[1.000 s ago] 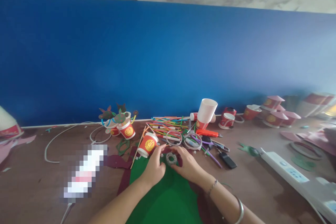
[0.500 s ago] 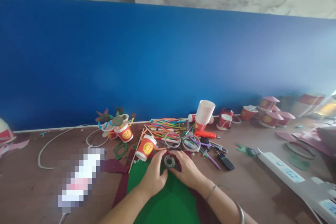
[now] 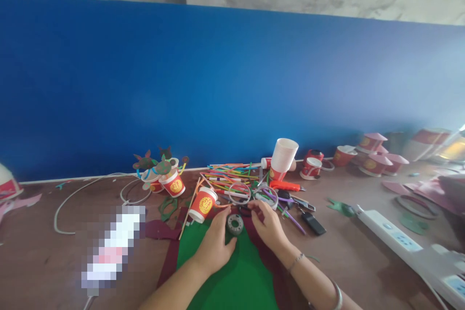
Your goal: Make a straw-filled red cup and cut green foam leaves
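Note:
A small round grey roll [image 3: 235, 224], with a ring of holes on its face, sits above the green sheet [image 3: 236, 271]. My left hand [image 3: 217, 240] curves about its left side, index finger behind and thumb below, and grips it. To the right of the roll is my right hand [image 3: 268, 223], apart from it, with loosely bent fingers apart and nothing seen in them. Its fingertips are near a dark looped object [image 3: 244, 210], perhaps scissor handles; whether they touch it I cannot tell. Beyond my left hand a red-and-white paper cup [image 3: 202, 205] leans over.
Colourful sticks [image 3: 232, 174] lie in a pile at the back, beside a stack of white cups [image 3: 284, 155]. An orange cutter [image 3: 286, 185] and a black key fob [image 3: 313, 223] lie right of centre. A white power strip [image 3: 392, 232] lies at the right, decorated cups [image 3: 172, 184] at left.
My right hand has let go of the roll and moved right and slightly up, uncovering the dark looped object. My left hand stays around the roll.

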A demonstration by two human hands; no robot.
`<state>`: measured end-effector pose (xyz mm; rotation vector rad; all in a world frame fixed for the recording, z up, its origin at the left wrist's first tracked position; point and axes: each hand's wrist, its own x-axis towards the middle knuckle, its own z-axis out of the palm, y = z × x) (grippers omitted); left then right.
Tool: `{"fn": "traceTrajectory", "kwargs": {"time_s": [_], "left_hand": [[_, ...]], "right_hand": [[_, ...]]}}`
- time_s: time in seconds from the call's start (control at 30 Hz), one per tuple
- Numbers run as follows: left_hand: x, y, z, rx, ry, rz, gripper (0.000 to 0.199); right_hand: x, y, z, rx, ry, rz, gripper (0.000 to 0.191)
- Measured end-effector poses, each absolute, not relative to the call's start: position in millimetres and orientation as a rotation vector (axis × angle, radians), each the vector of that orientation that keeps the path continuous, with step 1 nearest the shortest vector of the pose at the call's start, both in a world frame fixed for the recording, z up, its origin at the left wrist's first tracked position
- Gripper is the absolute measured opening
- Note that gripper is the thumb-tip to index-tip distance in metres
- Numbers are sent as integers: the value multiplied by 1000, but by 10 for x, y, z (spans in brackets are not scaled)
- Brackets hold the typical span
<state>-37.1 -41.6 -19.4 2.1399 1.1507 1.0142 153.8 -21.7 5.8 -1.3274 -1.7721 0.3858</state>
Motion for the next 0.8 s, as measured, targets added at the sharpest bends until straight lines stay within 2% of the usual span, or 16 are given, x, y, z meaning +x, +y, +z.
{"fn": "traceTrajectory", "kwargs": {"time_s": [0.3,0.8], "left_hand": [[-372,-560,-174,2159,1211,914,78],[-407,-434,-240,2231,1264,966,61]], "right_hand": [[1567,-225,58,-1303,-1869,446,28],[1542,-237,89,-1494,-2045,224,30]]}}
